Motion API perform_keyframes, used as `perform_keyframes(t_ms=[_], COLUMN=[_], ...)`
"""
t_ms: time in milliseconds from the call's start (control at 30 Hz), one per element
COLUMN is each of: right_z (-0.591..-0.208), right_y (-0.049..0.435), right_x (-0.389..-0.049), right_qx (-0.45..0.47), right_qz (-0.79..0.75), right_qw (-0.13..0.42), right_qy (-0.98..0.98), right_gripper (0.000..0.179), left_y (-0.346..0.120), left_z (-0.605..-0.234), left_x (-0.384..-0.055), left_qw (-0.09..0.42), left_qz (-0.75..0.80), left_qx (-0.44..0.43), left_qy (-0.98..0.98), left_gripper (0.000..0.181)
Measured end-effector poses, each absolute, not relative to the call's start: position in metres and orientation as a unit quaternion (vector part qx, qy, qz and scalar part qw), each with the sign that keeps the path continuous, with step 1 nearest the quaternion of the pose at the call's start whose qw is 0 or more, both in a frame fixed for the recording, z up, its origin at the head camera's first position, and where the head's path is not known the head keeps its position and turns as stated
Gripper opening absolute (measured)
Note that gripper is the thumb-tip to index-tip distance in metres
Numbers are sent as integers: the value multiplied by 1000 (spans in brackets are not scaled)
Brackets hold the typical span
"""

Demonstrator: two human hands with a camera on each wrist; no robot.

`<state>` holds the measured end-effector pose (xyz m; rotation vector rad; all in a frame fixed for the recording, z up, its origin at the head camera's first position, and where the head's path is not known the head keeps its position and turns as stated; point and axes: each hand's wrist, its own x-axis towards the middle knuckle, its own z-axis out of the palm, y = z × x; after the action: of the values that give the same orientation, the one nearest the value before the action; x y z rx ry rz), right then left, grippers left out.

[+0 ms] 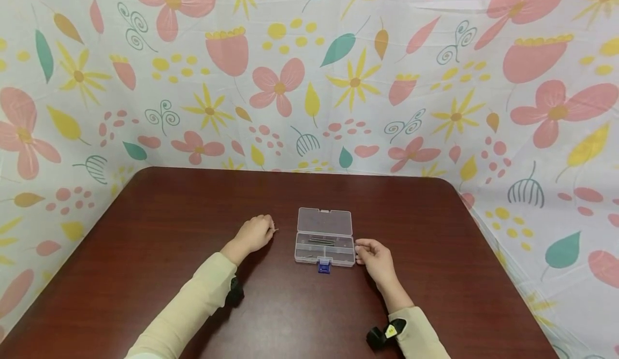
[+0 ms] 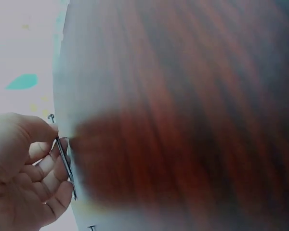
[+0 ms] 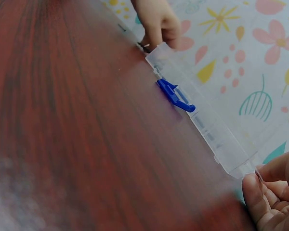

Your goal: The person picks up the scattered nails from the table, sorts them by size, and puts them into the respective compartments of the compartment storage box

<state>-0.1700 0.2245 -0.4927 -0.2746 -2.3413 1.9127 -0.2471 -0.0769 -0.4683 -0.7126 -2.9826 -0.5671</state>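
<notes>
My left hand [image 1: 256, 231] is left of the clear plastic box [image 1: 354, 250]. In the left wrist view its thumb and fingers pinch a thin dark metal nail [image 2: 63, 156] with a small round head at its upper end. The box lies open on the table, its lid [image 1: 324, 222] tipped back and its blue latch [image 1: 324, 267] hanging at the front. Long metal nails [image 1: 321, 241] lie in the rear compartment, and something small and thin is in the front left one. My right hand [image 1: 377, 260] grips the box's right edge between thumb and fingers, as the right wrist view shows.
A dark reddish wooden table [image 1: 193, 208] carries everything. Another small nail [image 2: 91, 228] shows at the bottom of the left wrist view. Behind and beside the table hangs a white cloth [image 1: 290, 133] with printed flowers and leaves.
</notes>
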Motion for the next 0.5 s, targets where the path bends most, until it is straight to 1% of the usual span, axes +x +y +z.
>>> perform_keyframes(t_ms=[100, 233, 367, 500], right_z=[-491, -491, -491, -492], right_y=[224, 224, 224, 224], right_x=[-169, -170, -170, -170], right_qx=[-91, -92, -90, -90], right_qz=[630, 631, 631, 633], right_qw=[50, 49, 52, 53], right_qy=[-770, -769, -769, -767], right_gripper=[26, 25, 24, 23], left_y=[-76, -75, -73, -70], left_z=[-468, -467, -466, -464], left_x=[-247, -247, -247, -245], left_qw=[35, 54, 59, 52], left_qz=[-201, -233, -274, -298], left_qx=[-239, -250, -250, -254], left_qy=[-949, -938, -927, -918], left_gripper=[4, 3, 5, 7])
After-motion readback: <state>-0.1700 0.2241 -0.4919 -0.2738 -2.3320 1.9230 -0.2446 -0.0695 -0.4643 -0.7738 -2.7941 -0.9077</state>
